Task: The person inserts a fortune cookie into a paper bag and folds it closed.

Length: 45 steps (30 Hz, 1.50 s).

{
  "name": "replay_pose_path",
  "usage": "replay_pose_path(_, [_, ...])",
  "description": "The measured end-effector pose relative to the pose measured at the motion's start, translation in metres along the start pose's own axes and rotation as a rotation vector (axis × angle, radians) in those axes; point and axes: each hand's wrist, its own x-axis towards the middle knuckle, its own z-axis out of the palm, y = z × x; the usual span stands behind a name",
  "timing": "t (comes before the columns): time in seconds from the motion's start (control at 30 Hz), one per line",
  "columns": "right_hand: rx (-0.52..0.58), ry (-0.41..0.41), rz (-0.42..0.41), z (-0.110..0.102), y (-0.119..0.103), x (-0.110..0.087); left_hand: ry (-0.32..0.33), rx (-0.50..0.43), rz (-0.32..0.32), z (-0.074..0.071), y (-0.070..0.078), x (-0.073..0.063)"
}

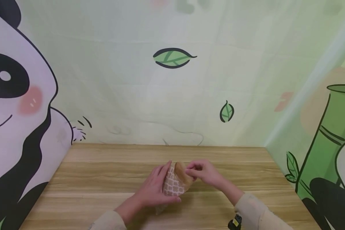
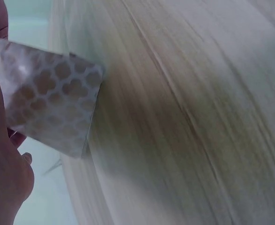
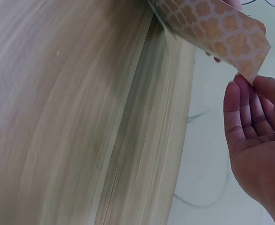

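Observation:
A brown paper bag with a white lattice pattern [image 1: 172, 185] is held up over the table, its top edge parted so that plain brown paper shows. My left hand [image 1: 155, 187] grips it from the left, the thumb along the near side and the fingers on the far side. In the left wrist view the bag's lower end [image 2: 57, 93] points toward the wood. My right hand [image 1: 205, 172] pinches the bag's upper right edge between thumb and index finger. The right wrist view shows that pinched corner [image 3: 254, 70], with the other fingers of the right hand [image 3: 259, 122] bent beside it.
The wood-grain table [image 1: 103, 169] lies under both hands. Behind it hangs a pale green backdrop [image 1: 118, 80] printed with leaves, a panda [image 1: 40, 73] at the left and bamboo [image 1: 325, 153] at the right. A small black object [image 1: 234, 222] sits at the right sleeve.

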Motion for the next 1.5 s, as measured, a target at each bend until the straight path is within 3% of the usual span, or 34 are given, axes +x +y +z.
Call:
replay_pose_path(0.13, [-0.037, -0.014, 0.003, -0.005, 0.005, 0.000, -0.014, -0.077, -0.020, -0.006, 0.000, 0.001])
replay_pose_path(0.4, [-0.086, -0.036, 0.007, -0.010, 0.007, 0.003, 0.054, -0.292, -0.065, -0.014, 0.000, 0.012])
replay_pose_path(0.97, [-0.150, -0.034, -0.044, -0.006, 0.004, 0.008, 0.089, -0.527, -0.208, -0.013, 0.006, 0.021])
replay_pose_path(1.1, [-0.077, -0.007, 0.008, -0.007, 0.006, 0.004, 0.113, -0.576, -0.257, -0.010, 0.008, 0.021])
replay_pose_path(1.3, [0.121, 0.087, 0.102, -0.011, 0.021, -0.014, 0.176, -0.679, -0.378, -0.005, 0.011, 0.021])
replay_pose_path(1.5, [0.205, 0.125, 0.113, -0.010, 0.032, -0.030, 0.262, -0.753, -0.480, 0.000, 0.013, 0.018])
